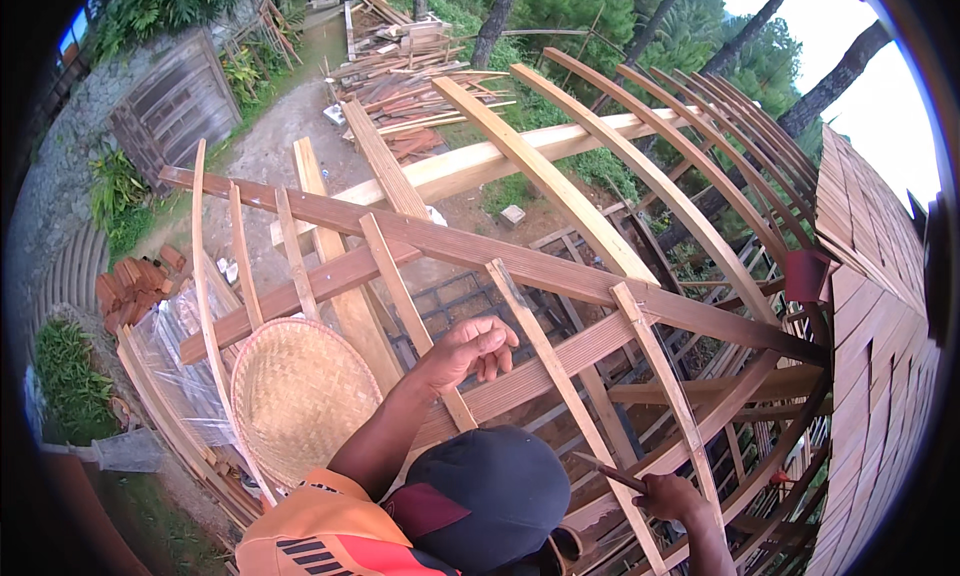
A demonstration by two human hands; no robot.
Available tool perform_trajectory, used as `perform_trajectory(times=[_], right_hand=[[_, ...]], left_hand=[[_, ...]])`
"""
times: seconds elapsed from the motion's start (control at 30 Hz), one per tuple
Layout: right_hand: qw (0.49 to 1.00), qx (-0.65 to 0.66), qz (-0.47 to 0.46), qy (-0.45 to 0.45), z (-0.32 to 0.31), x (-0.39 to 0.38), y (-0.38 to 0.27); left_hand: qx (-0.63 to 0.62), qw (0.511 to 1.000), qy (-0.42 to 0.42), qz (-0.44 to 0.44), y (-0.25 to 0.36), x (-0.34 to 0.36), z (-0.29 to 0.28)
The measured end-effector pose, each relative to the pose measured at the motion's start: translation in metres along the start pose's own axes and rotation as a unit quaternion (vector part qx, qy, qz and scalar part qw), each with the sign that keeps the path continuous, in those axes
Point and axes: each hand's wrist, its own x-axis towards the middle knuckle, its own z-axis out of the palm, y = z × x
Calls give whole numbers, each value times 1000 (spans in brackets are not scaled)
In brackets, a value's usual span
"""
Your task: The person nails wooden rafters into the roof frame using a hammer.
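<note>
Neither of my own hands can be made out. Close below, a person in a dark cap (490, 496) and an orange shirt (290, 531) leans over a timber frame. That person's bare left arm reaches up to a loosely curled hand (470, 354) above the slats; whether it holds anything small cannot be told. At the lower right, a second hand (672, 498), apparently the same person's, grips a thin pointed stick or tool (610, 472). Its tip points left, over a narrow slat (570, 386). A long brown beam (450, 246) crosses the slats beyond the hands.
A round woven basket (305, 401) rests left of the person. Curved rafters (690, 216) run to a shingled roof (880, 346) at the right. Far below are a lumber pile (420, 71), stacked reddish tiles (135, 291) and a wooden door (175, 106). Gaps between the timbers show the ground.
</note>
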Motion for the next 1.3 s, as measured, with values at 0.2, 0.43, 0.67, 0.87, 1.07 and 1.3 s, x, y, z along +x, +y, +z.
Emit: perform_trajectory(times=[0.2,0.43,0.67,0.87,1.07,1.3], right_hand=[[992,-92,75,-51,65,-47,48],[993,-34,94,63,132,-55,97],[990,17,46,132,138,-80,98],[974,35,10,225,163,-67,80],[972,105,26,209,198,-111,105],[940,105,74,316,208,-95,105]], left_hand=[[77,968,-234,44,61,8,67],[362,706,-604,-71,84,8,225],[598,175,-777,-87,-37,-64,342],[571,206,-780,-155,-123,-112,340],[497,385,-747,-218,-160,-130,328],[428,453,-716,-314,-187,-158,271]])
